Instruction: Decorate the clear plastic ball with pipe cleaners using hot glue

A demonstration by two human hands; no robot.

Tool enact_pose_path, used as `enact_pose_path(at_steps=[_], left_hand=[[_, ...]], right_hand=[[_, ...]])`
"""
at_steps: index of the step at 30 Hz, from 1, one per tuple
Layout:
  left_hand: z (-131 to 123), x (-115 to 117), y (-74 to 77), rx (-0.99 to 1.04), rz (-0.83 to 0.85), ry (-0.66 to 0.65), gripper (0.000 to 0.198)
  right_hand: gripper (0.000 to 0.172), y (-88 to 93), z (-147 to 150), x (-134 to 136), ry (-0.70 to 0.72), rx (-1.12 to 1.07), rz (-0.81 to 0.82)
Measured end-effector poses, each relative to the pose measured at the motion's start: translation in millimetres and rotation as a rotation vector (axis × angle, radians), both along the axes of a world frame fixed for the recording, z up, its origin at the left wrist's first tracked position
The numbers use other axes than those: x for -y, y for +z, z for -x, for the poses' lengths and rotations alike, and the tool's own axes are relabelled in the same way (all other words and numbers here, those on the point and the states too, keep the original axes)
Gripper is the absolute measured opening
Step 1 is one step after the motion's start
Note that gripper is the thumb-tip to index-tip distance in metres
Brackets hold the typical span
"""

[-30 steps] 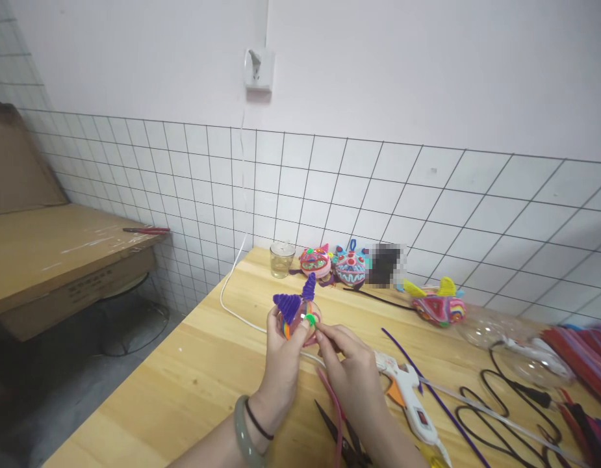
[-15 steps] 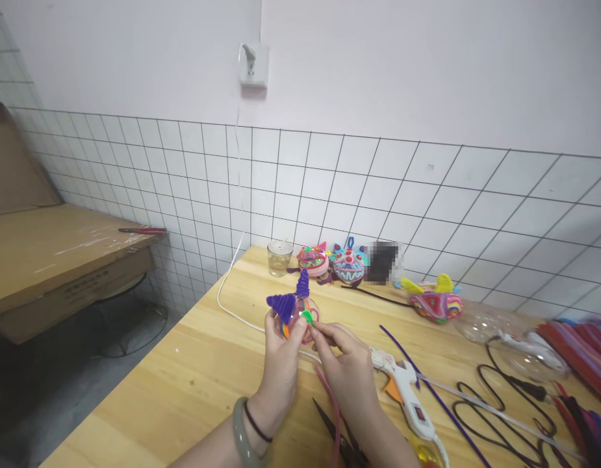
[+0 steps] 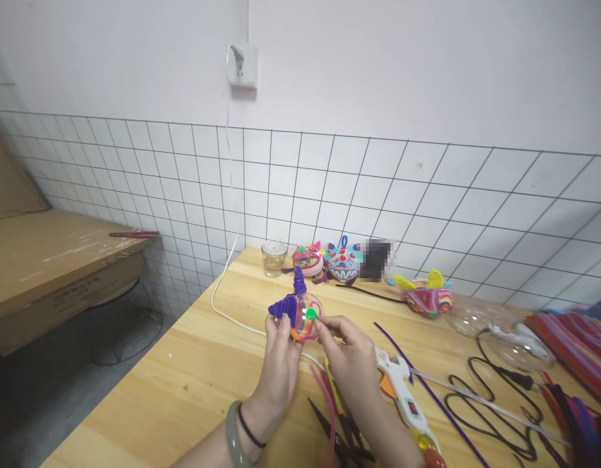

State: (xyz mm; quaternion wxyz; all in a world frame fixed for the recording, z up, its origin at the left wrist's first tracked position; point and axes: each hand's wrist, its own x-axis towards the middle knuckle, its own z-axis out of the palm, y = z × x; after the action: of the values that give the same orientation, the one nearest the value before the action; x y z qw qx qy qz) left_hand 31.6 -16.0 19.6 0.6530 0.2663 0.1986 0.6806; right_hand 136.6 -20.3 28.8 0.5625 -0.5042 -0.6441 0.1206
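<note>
My left hand grips a clear ball ornament wrapped in rainbow strips, its thumb near the base of two purple pipe-cleaner ears. On the ball's front sits a small green disc. The thumb and forefinger of my right hand pinch at the disc's lower right edge. Whether the disc is fixed to the ball I cannot tell. Below my hands lie dark scissors and a pink pipe cleaner, partly covered by my right forearm.
A white glue gun lies right of my right hand, beside a purple pipe cleaner. A glass cup and several finished ornaments stand along the wall. Black cable and striped pipe-cleaner bundles fill the right side.
The ball has turned slightly, and the green disc now faces me flat on its front. My left thumb has shifted off the disc toward the purple ear. The view has swung slightly right.
</note>
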Motion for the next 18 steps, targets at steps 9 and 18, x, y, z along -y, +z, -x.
enact_pose_path(at_steps=[9,18], left_hand=[[10,-5,2.5,0.097,0.024,-0.097,0.053],[18,-14,1.4,-0.124,0.164,-0.055,0.044]], right_hand=[[0.012,9.7,-23,-7,0.070,0.075,-0.043],[0.011,15.4,-35,-10,0.222,0.243,-0.103]])
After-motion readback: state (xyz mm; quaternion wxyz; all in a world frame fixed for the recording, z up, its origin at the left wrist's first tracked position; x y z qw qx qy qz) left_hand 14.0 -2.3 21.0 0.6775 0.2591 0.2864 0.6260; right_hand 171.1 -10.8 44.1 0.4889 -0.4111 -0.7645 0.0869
